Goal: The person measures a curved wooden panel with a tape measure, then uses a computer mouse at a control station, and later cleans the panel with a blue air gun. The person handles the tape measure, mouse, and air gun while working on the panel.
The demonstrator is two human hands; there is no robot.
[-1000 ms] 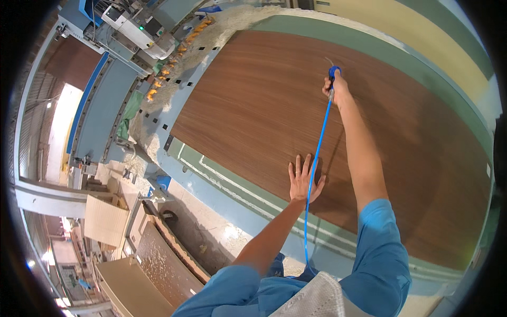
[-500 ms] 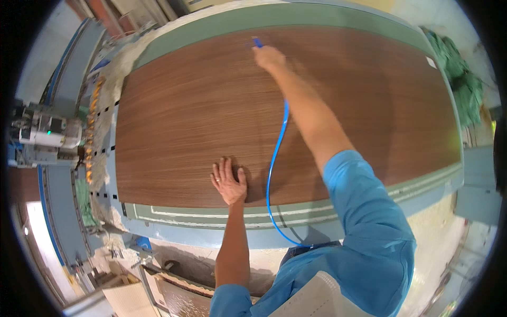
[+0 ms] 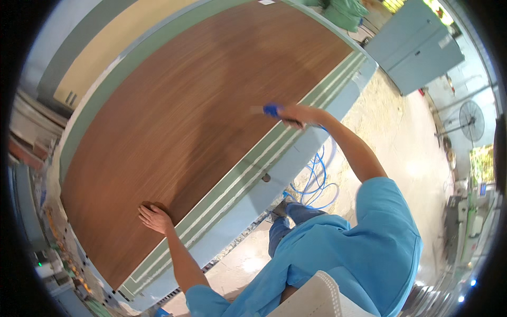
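A large dark-brown wood-grain panel (image 3: pixel 211 100) lies flat on a green-topped machine bed (image 3: pixel 240 177). My left hand (image 3: pixel 155 218) rests palm down on the panel near its front edge, fingers stretched out. Above the panel's front edge, farther right, my right hand (image 3: pixel 300 114) is wrapped round a blue air blow gun (image 3: pixel 272 110). The gun's thin nozzle points left over the panel and is smeared by motion. From it a blue air hose (image 3: pixel 318 171) drops past the bed's edge and lies in loops on the floor.
A grey cabinet (image 3: pixel 417 50) stands beyond the bed's right end, near a green sack (image 3: pixel 344 13). Farther right is a round fan (image 3: pixel 471 120). Dust covers the floor (image 3: pixel 383 100) by the bed. Machine parts (image 3: pixel 50 267) sit at the lower left.
The view has turned to the right. My right hand has come back from the panel's far side to its front edge with the blow gun. My left hand still lies on the panel.
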